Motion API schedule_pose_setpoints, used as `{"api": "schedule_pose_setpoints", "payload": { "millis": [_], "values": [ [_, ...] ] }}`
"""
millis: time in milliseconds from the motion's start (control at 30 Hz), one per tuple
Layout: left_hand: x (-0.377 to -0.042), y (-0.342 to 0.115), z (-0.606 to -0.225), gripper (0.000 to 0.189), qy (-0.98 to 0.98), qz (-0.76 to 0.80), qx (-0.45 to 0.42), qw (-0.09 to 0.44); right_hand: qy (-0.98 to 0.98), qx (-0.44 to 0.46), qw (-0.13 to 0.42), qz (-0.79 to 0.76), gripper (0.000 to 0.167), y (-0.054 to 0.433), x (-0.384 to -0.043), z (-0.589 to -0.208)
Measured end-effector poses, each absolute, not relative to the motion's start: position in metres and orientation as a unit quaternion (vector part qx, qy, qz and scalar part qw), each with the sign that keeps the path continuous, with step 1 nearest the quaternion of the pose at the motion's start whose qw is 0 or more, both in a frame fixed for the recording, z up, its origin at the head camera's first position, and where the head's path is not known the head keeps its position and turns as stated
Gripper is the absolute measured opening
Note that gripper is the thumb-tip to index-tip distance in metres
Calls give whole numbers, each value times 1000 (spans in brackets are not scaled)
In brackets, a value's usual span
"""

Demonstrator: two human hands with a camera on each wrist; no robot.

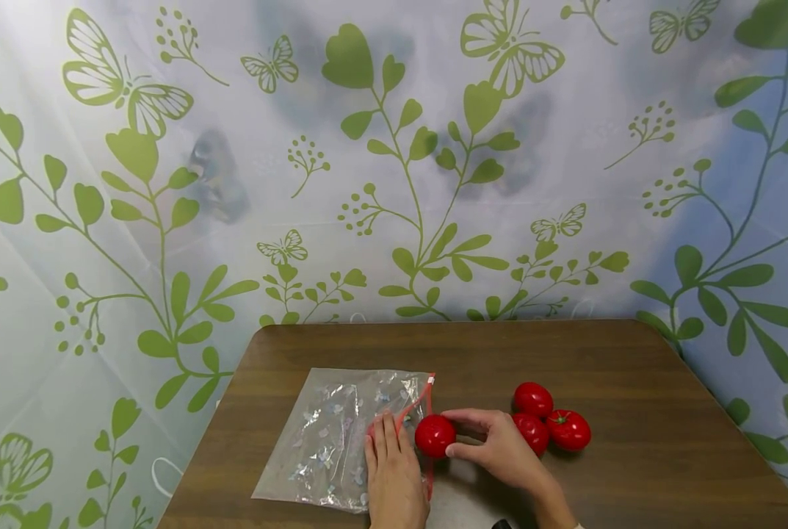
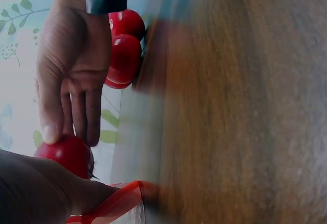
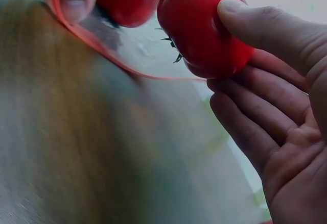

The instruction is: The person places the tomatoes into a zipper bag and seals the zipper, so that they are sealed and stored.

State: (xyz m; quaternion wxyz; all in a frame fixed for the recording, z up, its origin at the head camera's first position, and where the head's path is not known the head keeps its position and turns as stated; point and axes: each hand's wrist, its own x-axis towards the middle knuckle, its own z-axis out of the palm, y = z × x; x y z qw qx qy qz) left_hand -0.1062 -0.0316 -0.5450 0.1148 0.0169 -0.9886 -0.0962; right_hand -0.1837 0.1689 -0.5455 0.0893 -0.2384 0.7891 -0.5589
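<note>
In the head view my right hand (image 1: 502,448) pinches a shiny red tomato (image 1: 435,436) between thumb and fingers, at the mouth of a clear zip bag (image 1: 327,433). The right wrist view shows this tomato (image 3: 202,27) with its green stem end facing the bag. My left hand (image 1: 394,470) lies over the bag near its red zip edge (image 1: 429,393) and grips the mouth, the thumb (image 3: 76,2) by the red strip. Another tomato (image 3: 130,2) shows beyond the strip, inside the bag, partly hidden by my left hand in the head view.
Three more red tomatoes sit in a cluster right of my right hand, one (image 1: 533,400) behind, one (image 1: 568,430) with its green stem up, one (image 1: 530,432) partly covered by the hand. The brown wooden table (image 1: 631,367) meets a leaf-patterned curtain (image 1: 420,184) at its back edge.
</note>
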Motion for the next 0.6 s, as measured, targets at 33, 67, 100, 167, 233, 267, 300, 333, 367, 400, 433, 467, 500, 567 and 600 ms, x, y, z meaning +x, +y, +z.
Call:
{"api": "schedule_pose_setpoints", "payload": {
  "millis": [33,67,100,167,233,267,300,333,367,400,433,467,500,567,600],
  "values": [
    [-106,-31,-545,110,-988,-95,17,116,788,-240,92,-560,50,167,-184,-547],
    [-106,-31,-545,109,-988,-95,17,117,788,-241,95,-558,50,165,-184,-549],
    [-106,-31,-545,108,-988,-96,18,116,790,-242,96,-556,50,163,-185,-551],
    [-106,-31,-546,106,-988,-96,17,118,790,-243,97,-554,50,159,-185,-555],
    [-106,-31,-546,105,-988,-99,15,119,792,-237,100,-553,49,155,-184,-558],
    [-106,-31,-546,104,-988,-100,15,119,794,-236,99,-552,48,153,-184,-560],
    [-106,-31,-546,104,-988,-100,14,120,794,-234,99,-553,48,152,-183,-561],
    [-106,-31,-546,104,-987,-98,12,124,794,-232,100,-553,48,150,-183,-562],
    [-106,-31,-546,104,-987,-96,11,127,793,-230,101,-555,48,148,-183,-564],
    [-106,-31,-547,104,-987,-94,11,127,794,-228,102,-555,48,147,-183,-565],
    [-106,-31,-547,103,-987,-93,11,128,795,-226,102,-554,47,146,-182,-566],
    [-105,-31,-547,102,-987,-92,11,129,796,-225,102,-552,47,145,-182,-566],
    [-105,-31,-547,101,-987,-91,10,130,798,-222,103,-551,47,144,-182,-566],
    [-105,-31,-547,100,-987,-90,11,131,800,-219,104,-548,47,144,-182,-567],
    [-105,-31,-546,99,-987,-89,11,132,802,-217,103,-547,47,143,-183,-567]
  ]
}}
